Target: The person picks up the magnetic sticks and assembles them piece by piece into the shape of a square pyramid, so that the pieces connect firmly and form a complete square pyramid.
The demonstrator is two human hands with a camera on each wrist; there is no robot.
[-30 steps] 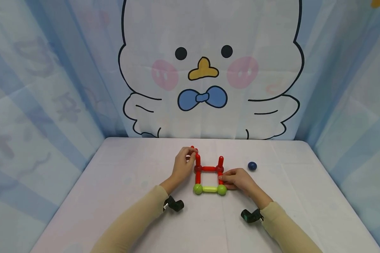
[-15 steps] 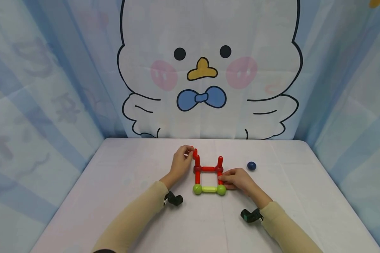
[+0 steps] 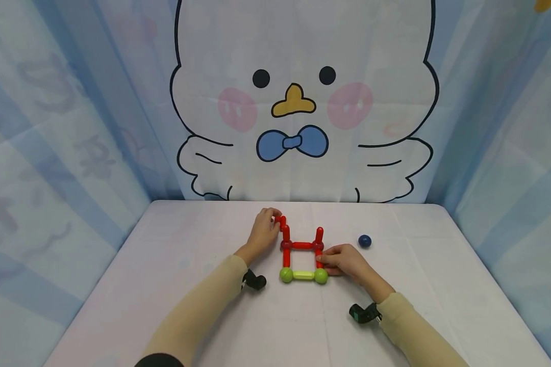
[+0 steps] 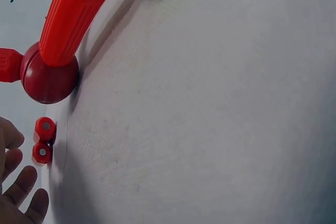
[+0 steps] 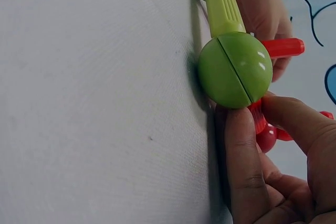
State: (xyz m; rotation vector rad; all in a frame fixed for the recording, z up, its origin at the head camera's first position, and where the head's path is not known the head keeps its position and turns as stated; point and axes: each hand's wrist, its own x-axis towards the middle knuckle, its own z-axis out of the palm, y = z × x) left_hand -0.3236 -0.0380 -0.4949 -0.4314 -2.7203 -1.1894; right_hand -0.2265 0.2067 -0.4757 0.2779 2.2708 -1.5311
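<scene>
A square frame of magnetic rods and balls lies on the table. It has red rods [image 3: 302, 245], dark red balls [image 4: 50, 77], green balls [image 5: 235, 70] and a light green rod [image 3: 304, 275]. From each dark red ball a red rod [image 3: 319, 235] stands up. My right hand [image 3: 346, 258] pinches the frame's right-side red rod [image 5: 257, 116] beside a green ball. My left hand [image 3: 264, 230] is just left of two loose red rods [image 4: 44, 139] behind the frame, fingers spread and apart from them in the left wrist view.
A dark blue ball [image 3: 365, 241] sits on the white table [image 3: 395, 219] behind and right of my right hand. Behind the table's far edge hangs a curtain [image 3: 298, 173] with a cartoon bird. Dark wrist cameras [image 3: 362, 312] jut from both sleeves.
My left hand has shifted slightly back and left, and the loose red rods beside it show more fully. My right hand and the frame stay in place.
</scene>
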